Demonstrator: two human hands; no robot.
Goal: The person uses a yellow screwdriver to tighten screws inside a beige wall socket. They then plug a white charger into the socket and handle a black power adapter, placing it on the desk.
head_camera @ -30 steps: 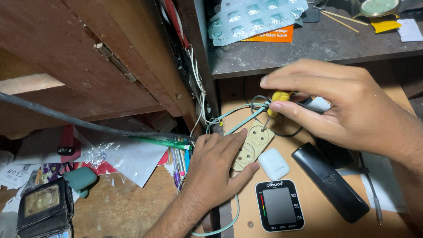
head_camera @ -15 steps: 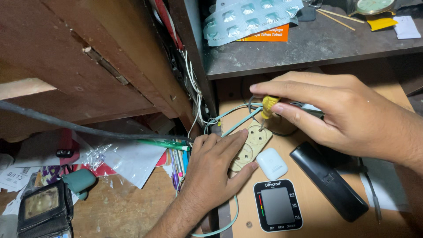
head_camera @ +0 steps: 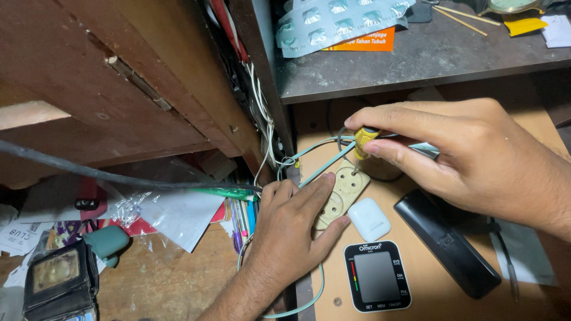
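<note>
My left hand (head_camera: 285, 235) presses down on a beige double socket strip (head_camera: 338, 193) that lies on the light wooden desk (head_camera: 428, 285). My right hand (head_camera: 470, 157) grips a screwdriver with a yellow handle (head_camera: 363, 139), its tip set on the far end of the socket strip. A pale green cable (head_camera: 315, 169) runs from the strip toward the left and loops down past my left wrist.
A white earbud case (head_camera: 369, 219), a black monitor with a dark screen (head_camera: 377, 276) and a black remote (head_camera: 446, 244) lie beside the strip. Blister packs (head_camera: 339, 21) sit on the shelf above. A dark wooden drawer (head_camera: 119, 89), wires, papers and pens crowd the left.
My right hand has shifted left and down, bringing the screwdriver tip onto the socket strip. My left hand stays on the strip.
</note>
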